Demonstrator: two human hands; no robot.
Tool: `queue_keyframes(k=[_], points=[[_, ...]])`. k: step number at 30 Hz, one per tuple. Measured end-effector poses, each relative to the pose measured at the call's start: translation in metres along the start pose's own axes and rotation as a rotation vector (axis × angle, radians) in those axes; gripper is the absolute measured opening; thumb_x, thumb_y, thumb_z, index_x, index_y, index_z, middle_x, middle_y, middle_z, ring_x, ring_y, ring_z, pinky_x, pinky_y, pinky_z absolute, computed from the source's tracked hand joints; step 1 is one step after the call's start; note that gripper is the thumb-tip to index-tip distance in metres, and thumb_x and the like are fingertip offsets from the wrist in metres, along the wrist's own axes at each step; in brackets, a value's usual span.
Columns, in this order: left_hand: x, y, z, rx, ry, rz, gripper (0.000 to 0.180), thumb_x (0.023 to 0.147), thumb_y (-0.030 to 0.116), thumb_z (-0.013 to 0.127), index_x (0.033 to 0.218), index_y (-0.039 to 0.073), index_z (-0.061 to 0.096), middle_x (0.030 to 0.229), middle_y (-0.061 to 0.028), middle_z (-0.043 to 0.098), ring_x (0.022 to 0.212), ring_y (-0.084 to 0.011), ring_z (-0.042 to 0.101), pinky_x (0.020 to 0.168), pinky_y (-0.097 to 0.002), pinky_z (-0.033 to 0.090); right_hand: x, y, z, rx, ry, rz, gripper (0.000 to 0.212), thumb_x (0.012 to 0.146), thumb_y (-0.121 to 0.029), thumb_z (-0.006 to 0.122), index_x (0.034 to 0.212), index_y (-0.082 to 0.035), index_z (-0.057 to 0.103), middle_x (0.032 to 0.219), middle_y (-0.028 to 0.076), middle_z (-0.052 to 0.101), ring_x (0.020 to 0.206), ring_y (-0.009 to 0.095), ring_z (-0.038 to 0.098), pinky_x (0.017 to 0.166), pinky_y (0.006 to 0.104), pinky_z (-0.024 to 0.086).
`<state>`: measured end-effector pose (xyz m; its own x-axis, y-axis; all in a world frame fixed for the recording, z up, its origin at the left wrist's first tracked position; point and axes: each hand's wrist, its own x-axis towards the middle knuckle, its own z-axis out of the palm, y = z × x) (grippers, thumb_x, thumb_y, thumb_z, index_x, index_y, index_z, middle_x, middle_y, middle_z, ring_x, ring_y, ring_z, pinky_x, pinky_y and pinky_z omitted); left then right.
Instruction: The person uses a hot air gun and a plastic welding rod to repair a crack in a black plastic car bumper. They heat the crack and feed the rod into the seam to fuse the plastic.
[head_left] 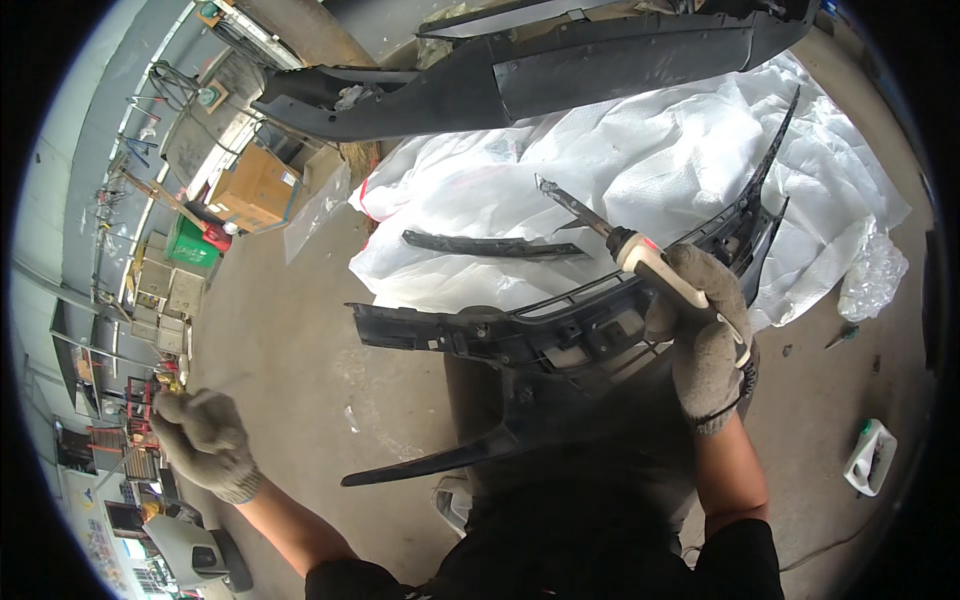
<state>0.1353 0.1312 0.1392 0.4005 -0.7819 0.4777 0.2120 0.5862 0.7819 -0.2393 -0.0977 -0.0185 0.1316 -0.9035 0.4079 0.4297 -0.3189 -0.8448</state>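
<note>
My right hand point(705, 345), in a grey knit work glove, grips a hand tool point(650, 262) with a cream-and-black handle. Its narrow metal end points up and left, over the white plastic sheeting. Beneath that hand a black plastic car grille frame point(480, 335) lies across my lap, its long pointed arms spreading left and right. My left hand point(207, 445), also gloved, is held far out to the left, away from the frame. Its fingers are curled in, and whatever they may hold is hidden. A loose black strip point(490, 245) rests on the sheeting beyond the frame.
White sheeting point(620, 160) is spread ahead, with a large black bumper point(600, 75) behind it. A cardboard box point(255, 188) and a green bin point(190, 243) stand at the left. At the right are a white jug point(870, 458) and a clear plastic bag point(872, 278).
</note>
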Motion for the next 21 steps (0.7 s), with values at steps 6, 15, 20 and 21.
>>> queue_keyframes(k=[6,15,20,21], points=[[-0.002,-0.056,0.040,0.555,-0.223,0.097,0.042,0.098,0.043,0.048,0.083,0.005,0.054,0.054,-0.0063,0.050,0.045,-0.0179,0.045,0.041,-0.0318,0.040,-0.003,-0.003,0.011,0.184,0.030,0.197,0.056,0.088,-0.044,0.066,0.121,-0.001,0.057,0.084,0.006,0.064,0.066,0.010,0.058,0.055,0.0211,0.046],[-0.024,-0.096,0.053,0.942,-0.081,-0.010,0.044,0.090,0.039,0.065,0.095,-0.005,0.061,0.073,-0.0174,0.066,0.061,-0.0238,0.067,0.053,-0.0286,0.053,-0.006,-0.007,0.007,0.215,-0.068,0.348,0.038,0.074,-0.010,0.071,0.109,0.000,0.059,0.099,0.012,0.065,0.081,0.017,0.065,0.065,0.0273,0.056],[-0.035,-0.101,0.051,0.976,0.043,0.046,0.049,0.086,0.043,0.069,0.095,-0.006,0.062,0.074,-0.0160,0.067,0.063,-0.0245,0.069,0.056,-0.0301,0.055,-0.003,-0.006,0.007,0.211,-0.161,0.407,0.039,0.073,-0.010,0.070,0.109,0.000,0.061,0.099,0.012,0.065,0.081,0.016,0.065,0.063,0.0258,0.055],[-0.037,-0.102,0.053,0.980,0.072,0.040,0.050,0.086,0.043,0.069,0.094,-0.006,0.063,0.073,-0.0155,0.067,0.062,-0.0243,0.069,0.057,-0.0300,0.055,-0.002,-0.006,0.010,0.146,-0.172,0.386,0.038,0.073,-0.010,0.070,0.109,0.000,0.062,0.099,0.011,0.065,0.081,0.015,0.064,0.063,0.0256,0.054]])
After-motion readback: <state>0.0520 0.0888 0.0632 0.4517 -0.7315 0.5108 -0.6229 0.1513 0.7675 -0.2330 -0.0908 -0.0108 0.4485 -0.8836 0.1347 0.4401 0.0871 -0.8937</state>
